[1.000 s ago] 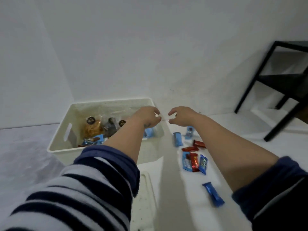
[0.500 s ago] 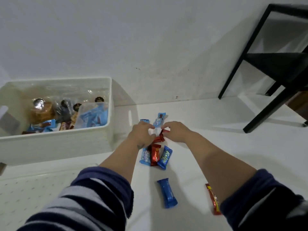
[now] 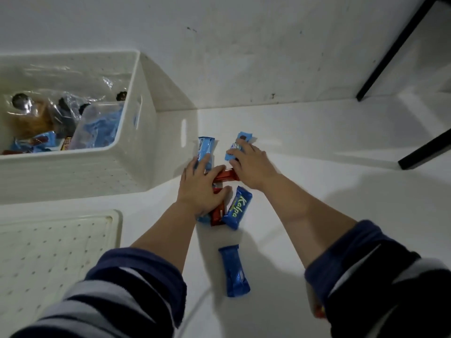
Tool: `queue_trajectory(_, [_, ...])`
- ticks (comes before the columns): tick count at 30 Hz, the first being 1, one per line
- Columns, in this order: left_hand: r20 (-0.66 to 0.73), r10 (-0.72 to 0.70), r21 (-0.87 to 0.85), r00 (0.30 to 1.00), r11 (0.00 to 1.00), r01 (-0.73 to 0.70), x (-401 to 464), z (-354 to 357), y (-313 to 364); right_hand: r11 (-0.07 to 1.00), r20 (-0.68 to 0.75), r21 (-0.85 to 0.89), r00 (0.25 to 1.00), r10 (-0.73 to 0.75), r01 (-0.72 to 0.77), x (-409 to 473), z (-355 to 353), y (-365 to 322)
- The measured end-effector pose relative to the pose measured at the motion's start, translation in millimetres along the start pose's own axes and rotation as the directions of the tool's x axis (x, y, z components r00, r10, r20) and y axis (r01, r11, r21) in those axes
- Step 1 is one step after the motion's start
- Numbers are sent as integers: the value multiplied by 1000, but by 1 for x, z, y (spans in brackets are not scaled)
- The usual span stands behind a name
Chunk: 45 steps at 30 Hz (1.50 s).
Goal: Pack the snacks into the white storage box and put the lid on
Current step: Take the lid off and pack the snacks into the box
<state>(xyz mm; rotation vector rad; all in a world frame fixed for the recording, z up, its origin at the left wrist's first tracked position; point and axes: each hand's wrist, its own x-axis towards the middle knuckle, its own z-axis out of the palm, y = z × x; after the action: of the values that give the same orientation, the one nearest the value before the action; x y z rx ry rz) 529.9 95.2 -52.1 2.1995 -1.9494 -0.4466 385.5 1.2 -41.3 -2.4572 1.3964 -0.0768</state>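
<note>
The white storage box point(image 3: 136, 172) stands at the left with several wrapped snacks point(image 3: 97, 128) inside. Its lid point(image 3: 61, 242) lies flat in front of it. To the right of the box, loose snack bars lie on the white surface. My left hand point(image 3: 202, 189) rests flat, fingers apart, over a light blue bar point(image 3: 206, 147) and red bars point(image 3: 217, 215). My right hand point(image 3: 251, 167) lies with its fingers on a second light blue packet point(image 3: 241, 140), its thumb by a red bar point(image 3: 225, 175). A blue Kalpa bar point(image 3: 237, 208) and a dark blue bar point(image 3: 234, 274) lie untouched, nearer to me.
Black table legs point(image 3: 400, 45) stand at the upper right by the white wall. A red snack point(image 3: 318, 313) peeks out beside my right sleeve. The box is close to the wall, with its handle slot facing the snack pile.
Both hands came from above the box down to the loose pile. From fingertips together, they have spread out over the two light blue bars and the red ones.
</note>
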Motion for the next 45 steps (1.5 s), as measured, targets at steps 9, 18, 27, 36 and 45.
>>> queue_trajectory(9, [30, -16, -17, 999, 1000, 17, -68, 1, 12, 995, -46, 84, 997, 60, -56, -108, 4, 2])
queue_trajectory(18, [65, 57, 10, 996, 998, -58, -130, 10, 17, 925, 51, -8, 924, 380, -380, -234, -6, -3])
queue_trajectory(27, [16, 77, 80, 997, 994, -78, -143, 23, 15, 937, 27, -43, 937, 347, -346, -246, 38, -37])
queue_trajectory(36, [-43, 191, 71, 981, 980, -188, -101, 17, -4, 981, -34, -58, 983, 183, -185, -179, 24, -11])
queue_trajectory(45, [-164, 283, 125, 945, 956, -265, -72, 16, -12, 989, -57, -148, 998, 1, -9, -143, 24, -3])
